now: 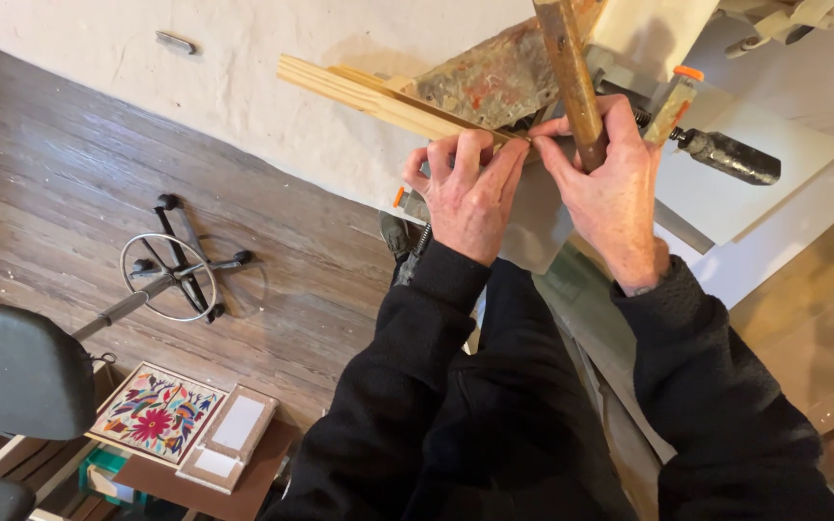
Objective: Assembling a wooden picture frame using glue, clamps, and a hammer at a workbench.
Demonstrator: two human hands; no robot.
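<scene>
The person's left hand [470,193] lies flat over the near end of a pale wooden strip [378,96], fingers bent and pressing down on it, thumb and forefinger pinched close at the strip's edge. Whether something small sits between those fingertips, I cannot tell. The right hand [610,183] is clenched around a worn wooden handle [571,77], which rises from the fist and runs out of the top of the view, so its head is hidden. The right forefinger stretches toward the left fingertips, almost touching them on the strip.

Just past the fingers, the strip lies against a stained, mottled sheet [494,77]. Beyond the right knuckles stands a clamp [678,101] with an orange tip, and a dark cylinder [731,157] lies on a white board [774,183]. Well off behind the left wrist, on the wooden floor [50,193], stand a stool base [176,270] and an embroidered flower picture [156,415].
</scene>
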